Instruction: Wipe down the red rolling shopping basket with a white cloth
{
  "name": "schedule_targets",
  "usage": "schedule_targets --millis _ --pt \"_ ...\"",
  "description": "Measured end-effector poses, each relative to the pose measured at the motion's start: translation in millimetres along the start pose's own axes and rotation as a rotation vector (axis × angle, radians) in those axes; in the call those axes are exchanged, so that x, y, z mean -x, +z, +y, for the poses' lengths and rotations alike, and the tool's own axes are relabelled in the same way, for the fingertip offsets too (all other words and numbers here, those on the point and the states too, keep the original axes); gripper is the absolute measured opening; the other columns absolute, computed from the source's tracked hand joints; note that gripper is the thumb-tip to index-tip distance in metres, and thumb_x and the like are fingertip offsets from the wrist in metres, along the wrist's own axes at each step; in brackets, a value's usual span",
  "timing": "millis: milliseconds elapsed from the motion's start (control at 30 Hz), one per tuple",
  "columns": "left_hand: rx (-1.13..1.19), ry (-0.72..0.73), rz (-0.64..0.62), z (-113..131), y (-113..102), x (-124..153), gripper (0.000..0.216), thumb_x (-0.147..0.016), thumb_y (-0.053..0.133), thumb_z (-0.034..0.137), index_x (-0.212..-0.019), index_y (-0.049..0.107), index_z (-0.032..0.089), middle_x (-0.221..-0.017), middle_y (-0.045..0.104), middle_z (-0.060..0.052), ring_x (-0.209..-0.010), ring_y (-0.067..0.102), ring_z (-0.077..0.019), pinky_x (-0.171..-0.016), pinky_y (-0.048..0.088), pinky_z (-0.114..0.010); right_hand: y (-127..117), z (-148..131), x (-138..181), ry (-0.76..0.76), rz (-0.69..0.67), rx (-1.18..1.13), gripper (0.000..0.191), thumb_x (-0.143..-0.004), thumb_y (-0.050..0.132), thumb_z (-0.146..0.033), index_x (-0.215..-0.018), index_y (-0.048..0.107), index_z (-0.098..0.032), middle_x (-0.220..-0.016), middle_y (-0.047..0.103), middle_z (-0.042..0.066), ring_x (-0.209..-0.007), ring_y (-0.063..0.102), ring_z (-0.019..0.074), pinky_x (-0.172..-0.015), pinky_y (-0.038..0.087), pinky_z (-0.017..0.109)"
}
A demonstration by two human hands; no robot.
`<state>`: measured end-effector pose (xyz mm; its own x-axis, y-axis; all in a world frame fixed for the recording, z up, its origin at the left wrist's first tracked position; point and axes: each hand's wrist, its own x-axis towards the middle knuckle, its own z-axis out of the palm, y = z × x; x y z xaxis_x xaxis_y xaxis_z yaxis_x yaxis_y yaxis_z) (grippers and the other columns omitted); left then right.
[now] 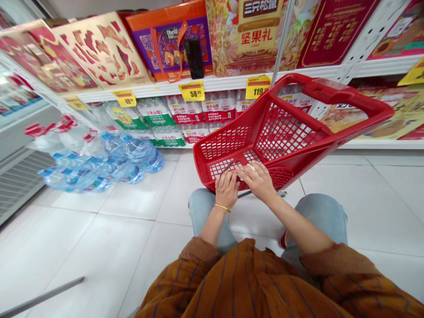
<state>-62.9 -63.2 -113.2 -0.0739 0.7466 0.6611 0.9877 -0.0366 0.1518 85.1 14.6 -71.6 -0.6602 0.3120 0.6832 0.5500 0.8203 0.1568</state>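
A red plastic rolling shopping basket leans at a slant before my knees, its long handle pointing to the upper right. On its near rim, my left hand is closed, fingers curled over the edge, a gold bangle on the wrist. My right hand grips the same rim just beside it, the two hands almost touching. Something small and white shows at the right fingers; I cannot make out what. A thin dark rod appears past the fingertips, against the basket's mesh. The basket's inside shows no goods.
Gift boxes line the shelf ahead, with yellow price tags along its edge. A black phone-like object stands against one box. Packs of bottled water fill the lower level. Large water bottles lie on the tiled floor at left.
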Motion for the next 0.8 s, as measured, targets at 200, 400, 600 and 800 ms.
schedule_targets --millis 200,400,600,800 --pt "-0.003 0.012 -0.029 -4 -2 -3 0.042 -0.096 0.037 0.036 -0.131 0.055 0.021 -0.124 0.064 -0.009 -0.121 0.051 -0.0196 -0.113 0.020 -0.035 -5 20 2 0.004 0.004 0.038 0.036 -0.091 0.053 -0.019 -0.126 0.058 -0.026 -0.108 0.066 0.004 -0.110 0.049 0.0217 -0.110 0.032 0.042" --pt "0.018 -0.018 -0.042 1 -4 -7 0.043 -0.096 0.035 0.037 -0.132 0.054 0.020 -0.124 0.063 -0.008 -0.122 0.050 -0.0199 -0.114 0.019 -0.036 -11 32 6 0.089 0.009 0.032 0.034 -0.092 0.050 -0.016 -0.123 0.061 -0.024 -0.107 0.067 0.004 -0.111 0.049 0.0218 -0.112 0.030 0.045" --pt "-0.016 -0.057 -0.032 8 -4 -5 0.044 -0.096 0.035 0.038 -0.129 0.056 0.018 -0.124 0.063 -0.009 -0.123 0.048 -0.0214 -0.116 0.012 -0.038 -7 -5 -2 0.184 -0.001 -0.117 0.036 -0.093 0.047 -0.017 -0.127 0.058 -0.023 -0.116 0.065 0.007 -0.120 0.045 0.0246 -0.111 0.032 0.051" --pt "0.019 -0.040 -0.047 -1 -7 -4 0.041 -0.096 0.037 0.035 -0.127 0.058 0.017 -0.123 0.063 -0.010 -0.122 0.049 -0.0211 -0.115 0.017 -0.037 3 -13 -7 0.093 -0.034 -0.111 0.040 -0.093 0.048 -0.017 -0.132 0.054 -0.023 -0.120 0.064 0.006 -0.116 0.049 0.0225 -0.110 0.035 0.043"
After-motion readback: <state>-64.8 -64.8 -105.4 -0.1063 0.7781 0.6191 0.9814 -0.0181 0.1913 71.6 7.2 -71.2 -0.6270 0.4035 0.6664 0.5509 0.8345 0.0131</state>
